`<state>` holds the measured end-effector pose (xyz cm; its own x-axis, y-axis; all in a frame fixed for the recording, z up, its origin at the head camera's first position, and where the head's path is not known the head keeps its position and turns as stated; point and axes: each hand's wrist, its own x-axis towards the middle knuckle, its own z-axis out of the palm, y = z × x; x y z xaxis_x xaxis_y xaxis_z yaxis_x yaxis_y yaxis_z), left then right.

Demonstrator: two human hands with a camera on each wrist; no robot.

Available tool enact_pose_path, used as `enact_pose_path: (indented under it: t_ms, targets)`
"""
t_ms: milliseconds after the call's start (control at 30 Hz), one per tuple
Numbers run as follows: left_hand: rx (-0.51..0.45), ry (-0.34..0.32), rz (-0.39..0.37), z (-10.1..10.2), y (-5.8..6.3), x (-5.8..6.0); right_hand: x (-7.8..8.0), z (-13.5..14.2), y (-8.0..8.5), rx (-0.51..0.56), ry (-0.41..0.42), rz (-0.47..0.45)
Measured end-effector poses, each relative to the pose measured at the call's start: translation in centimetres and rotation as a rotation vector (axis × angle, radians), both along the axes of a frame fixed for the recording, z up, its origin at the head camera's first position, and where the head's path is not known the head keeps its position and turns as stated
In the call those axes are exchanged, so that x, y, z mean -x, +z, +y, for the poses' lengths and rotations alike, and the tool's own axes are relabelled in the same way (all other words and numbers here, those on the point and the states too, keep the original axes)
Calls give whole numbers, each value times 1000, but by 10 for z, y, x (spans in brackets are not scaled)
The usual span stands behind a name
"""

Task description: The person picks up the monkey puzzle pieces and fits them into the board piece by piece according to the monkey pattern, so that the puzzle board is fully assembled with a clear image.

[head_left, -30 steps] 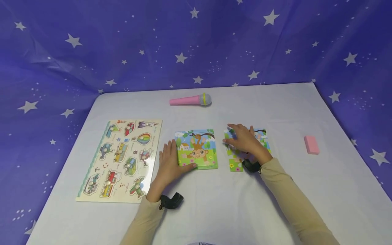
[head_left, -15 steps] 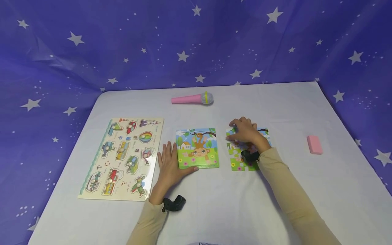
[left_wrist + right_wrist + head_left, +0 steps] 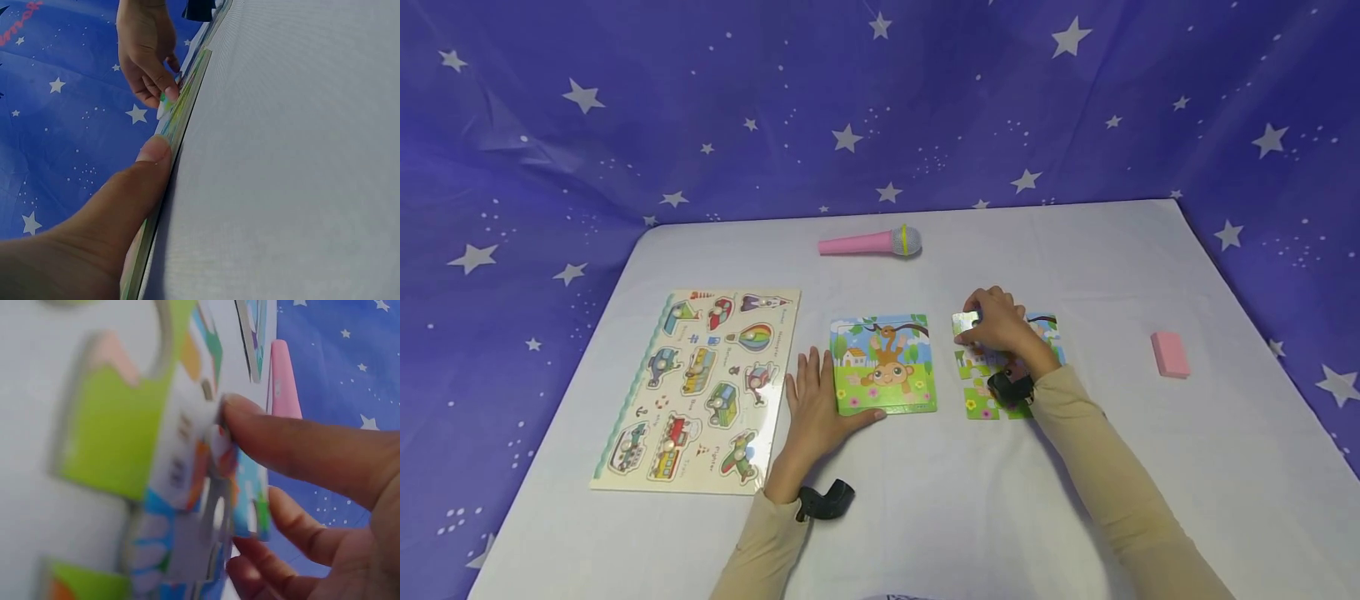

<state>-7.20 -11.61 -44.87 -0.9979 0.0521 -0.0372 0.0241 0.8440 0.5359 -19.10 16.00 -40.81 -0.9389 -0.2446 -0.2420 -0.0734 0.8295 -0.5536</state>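
Observation:
My left hand (image 3: pixel 814 408) lies with spread, straight fingers along the left side of the framed monkey picture puzzle (image 3: pixel 886 367). Its thumb (image 3: pixel 147 164) presses the near edge of that board. To the right, my right hand (image 3: pixel 1000 321) pinches a jigsaw piece (image 3: pixel 966 322) between thumb and fingers at the far-left corner of a second monkey puzzle made of loose pieces (image 3: pixel 981 400). The pinched piece is tilted up from its neighbours in the right wrist view, where it shows light blue and green (image 3: pixel 250 506). Much of the second puzzle is hidden beneath my right hand and wrist.
At the left lies a vehicle peg board (image 3: pixel 700 392). A pink toy microphone (image 3: pixel 857 243) lies toward the back, and a pink block (image 3: pixel 1169 354) at the right. Starry purple cloth (image 3: pixel 790 108) stands behind the white table (image 3: pixel 925 517).
My right hand has drawn its fingers together and now pinches a corner piece, which has lifted. The lower pieces of that puzzle show more. My left hand stays beside the framed puzzle.

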Motion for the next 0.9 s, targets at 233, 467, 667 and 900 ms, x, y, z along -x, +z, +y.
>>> enact_pose_path:
  t_ms: [233,467,667,900]
  targets:
    - [8,-3,-13,-1,-2,0,-5,-1,-3,136,-9,-6]
    - [17,-12,-13,-1,-2,0,-9,-5,-4,118,-19,15]
    - [25,-16,-14,-2,-2,0,-10,-9,-4,109,-9,13]
    - [17,-22,-5,-1,-1,0,-10,-9,-4,99,-17,-7]
